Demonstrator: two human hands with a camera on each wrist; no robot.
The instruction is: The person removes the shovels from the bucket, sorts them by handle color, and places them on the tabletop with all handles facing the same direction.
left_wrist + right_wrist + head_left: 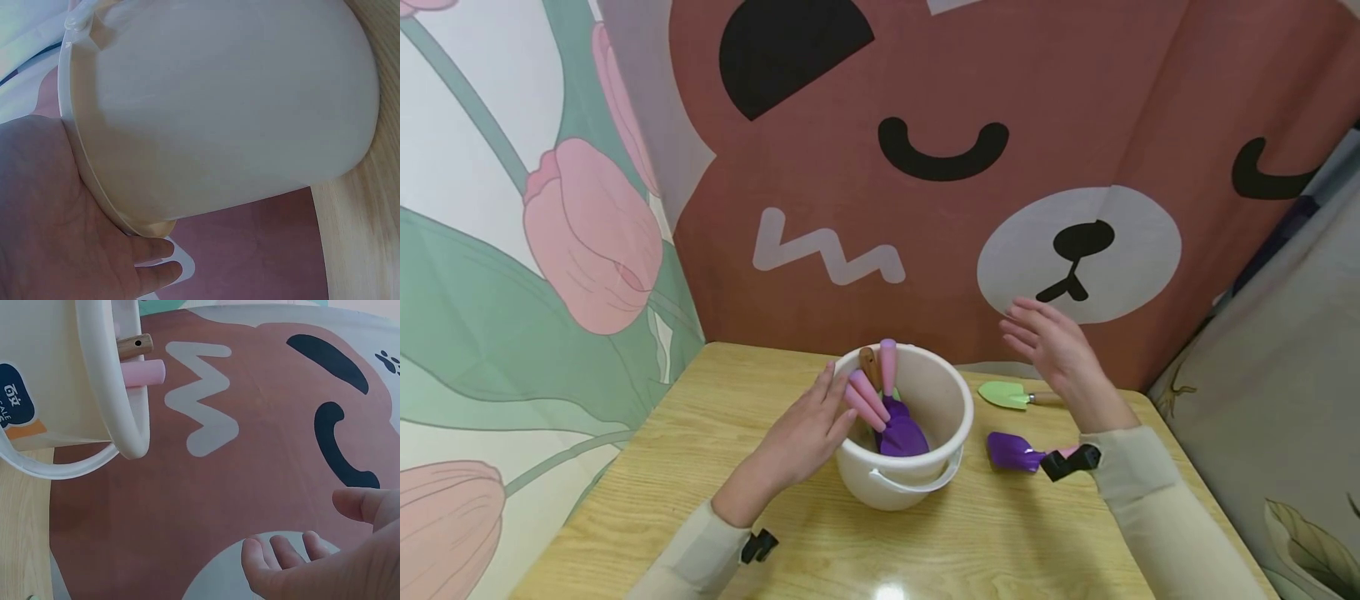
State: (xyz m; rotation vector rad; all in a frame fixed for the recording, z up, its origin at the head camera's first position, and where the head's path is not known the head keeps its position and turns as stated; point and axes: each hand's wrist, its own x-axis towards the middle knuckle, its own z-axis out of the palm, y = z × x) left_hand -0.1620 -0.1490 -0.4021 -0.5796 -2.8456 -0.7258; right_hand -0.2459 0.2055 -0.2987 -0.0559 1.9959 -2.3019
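A white bucket [868, 487] stands on the wooden table with its handle hanging down at the front. Inside lean toy garden tools: a purple shovel [904, 437], two pink handles [867, 400] and a brown wooden handle [869, 365]. My left hand [805, 429] rests against the bucket's left rim, fingers extended; the left wrist view shows its palm along the bucket rim [87, 150]. To the right of the bucket, my right hand [1063, 350] is raised in the air, fingers apart from the thumb and nothing held. In the right wrist view its fingers look slightly bent.
Right of the bucket, a green trowel [1004, 395] lies at the back of the table [700, 467], its handle partly behind my right wrist. Nearer lies another purple shovel [1013, 452], its pink handle partly covered by the wrist camera. Printed curtains hang behind and at both sides.
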